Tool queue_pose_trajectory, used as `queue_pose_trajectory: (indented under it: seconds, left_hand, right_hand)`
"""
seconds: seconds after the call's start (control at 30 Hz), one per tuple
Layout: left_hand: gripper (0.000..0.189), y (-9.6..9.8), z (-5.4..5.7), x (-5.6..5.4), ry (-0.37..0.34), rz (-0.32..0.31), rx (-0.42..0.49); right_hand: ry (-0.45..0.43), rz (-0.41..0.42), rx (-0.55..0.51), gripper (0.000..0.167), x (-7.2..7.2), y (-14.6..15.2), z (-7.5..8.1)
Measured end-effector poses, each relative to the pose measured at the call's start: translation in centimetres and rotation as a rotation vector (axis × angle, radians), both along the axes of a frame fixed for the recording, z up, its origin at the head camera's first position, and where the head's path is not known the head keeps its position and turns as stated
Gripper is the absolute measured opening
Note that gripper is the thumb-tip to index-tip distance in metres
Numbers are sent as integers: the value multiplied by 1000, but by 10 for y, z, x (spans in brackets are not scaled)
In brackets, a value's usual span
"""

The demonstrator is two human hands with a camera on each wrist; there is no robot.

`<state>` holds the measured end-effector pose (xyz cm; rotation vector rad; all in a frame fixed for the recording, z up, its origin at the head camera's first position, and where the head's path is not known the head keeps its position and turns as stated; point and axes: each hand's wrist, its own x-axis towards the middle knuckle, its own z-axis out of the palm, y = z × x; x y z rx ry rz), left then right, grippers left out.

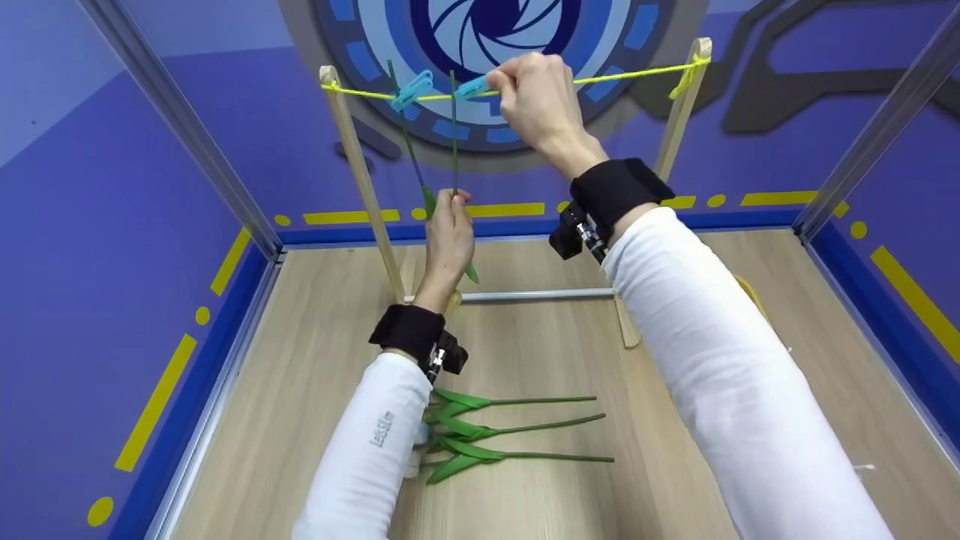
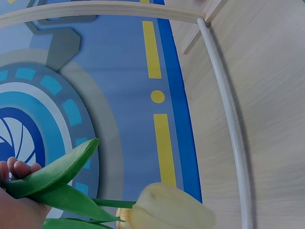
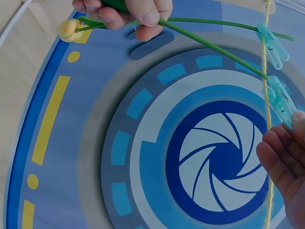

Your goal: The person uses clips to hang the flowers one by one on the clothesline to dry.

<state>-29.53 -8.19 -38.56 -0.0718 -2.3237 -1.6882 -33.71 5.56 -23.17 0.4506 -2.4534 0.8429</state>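
Note:
My left hand (image 1: 450, 238) grips an artificial tulip (image 1: 454, 135) low on its green stem, near the leaves, with the stem end pointing up past a yellow string (image 1: 630, 75). My right hand (image 1: 541, 101) pinches a light-blue clothespin (image 3: 283, 102) by its handle end, its nose at the string and the top of that stem. Just left of it, another blue clothespin (image 1: 412, 91) holds a second tulip (image 3: 214, 22) on the string, bloom down. A cream tulip bloom (image 2: 171, 207) shows below my left hand in the left wrist view.
Wooden posts (image 1: 364, 180) at left and right carry the string, with a grey rod (image 1: 536, 295) between them near the table. Three green-stemmed tulips (image 1: 555, 400) lie on the wooden table (image 1: 570, 502), their heads hidden by my left sleeve. A patterned blue wall (image 1: 247, 142) stands behind.

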Motion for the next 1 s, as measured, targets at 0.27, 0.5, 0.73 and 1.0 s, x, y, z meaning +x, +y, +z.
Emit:
queue_pose_trajectory:
  seconds: [0.27,0.5,0.73,1.0]
  left_hand:
    - [33,7,-1,-2,7,-17,-38]
    - [33,5,-4,-2,21,-15,-38]
    - [33,3,-7,-3,12,-20,-24]
    - [32,0,-10,-4,-7,5,-47]
  right_hand:
    - [-33,20,86,33,2,1,1]
    - [-43,38,123,35,4,-2,0]
    - [-163,47,148,34,6,-6,2]
    - [-269,52,198,48,7,-8,1]
